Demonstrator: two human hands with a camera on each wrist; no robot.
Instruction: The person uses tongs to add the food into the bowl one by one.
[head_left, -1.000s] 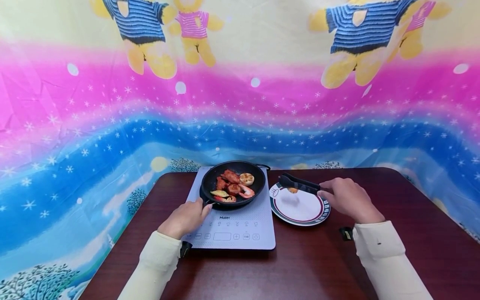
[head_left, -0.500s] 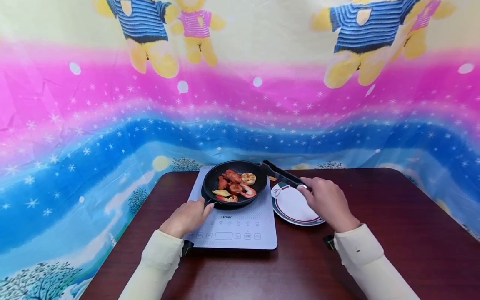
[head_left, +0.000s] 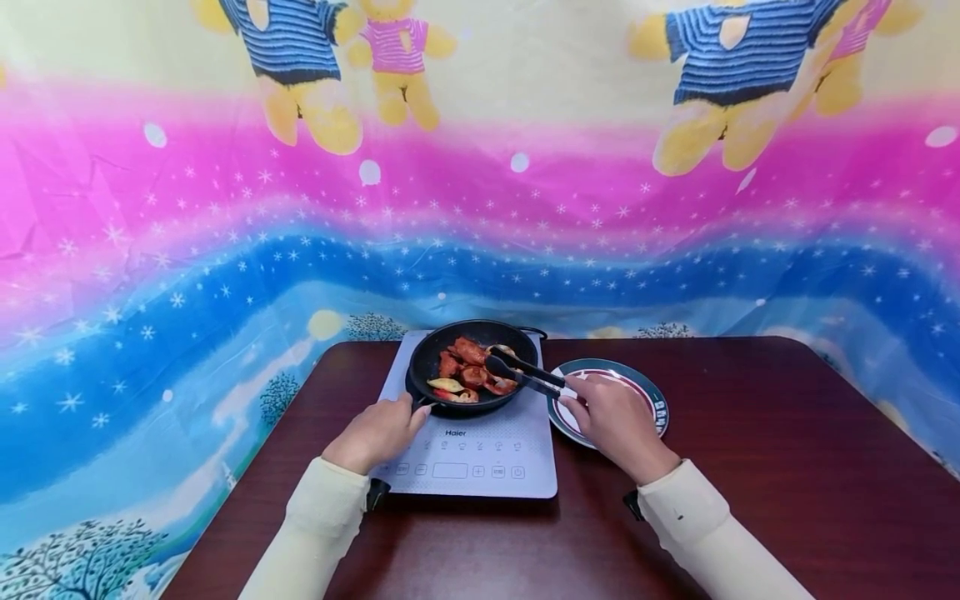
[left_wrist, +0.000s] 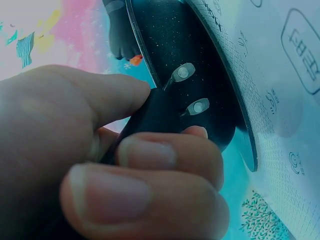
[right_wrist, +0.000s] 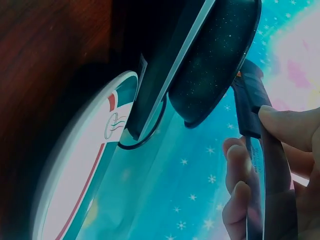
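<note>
My left hand (head_left: 375,433) grips the handle (left_wrist: 150,115) of a black frying pan (head_left: 424,354), thumb on top and fingers curled beneath. The pan rests on a white induction cooktop (head_left: 480,485). Black-headed tongs (head_left: 534,379) are held in my right hand (head_left: 618,421), their tips over the pan's right half. An orange bit (left_wrist: 135,60) shows at the tips in the left wrist view. The pan holds reddish meat pieces (head_left: 470,351), a round brown slice (head_left: 474,377), a yellow wedge (head_left: 446,385) and shrimp (head_left: 504,387). The tongs partly cover the shrimp and a browned round slice behind it.
A plate (head_left: 600,364) with a dark green rim stands right of the cooktop, partly hidden under my right hand. A black cord (head_left: 534,332) loops behind the cooktop. The dark wooden table (head_left: 750,417) reaches back to a patterned curtain (head_left: 480,217).
My right hand has carried the tongs leftward from the plate to over the pan. A small orange piece seen by the plate earlier no longer shows there. The left hand stays on the handle.
</note>
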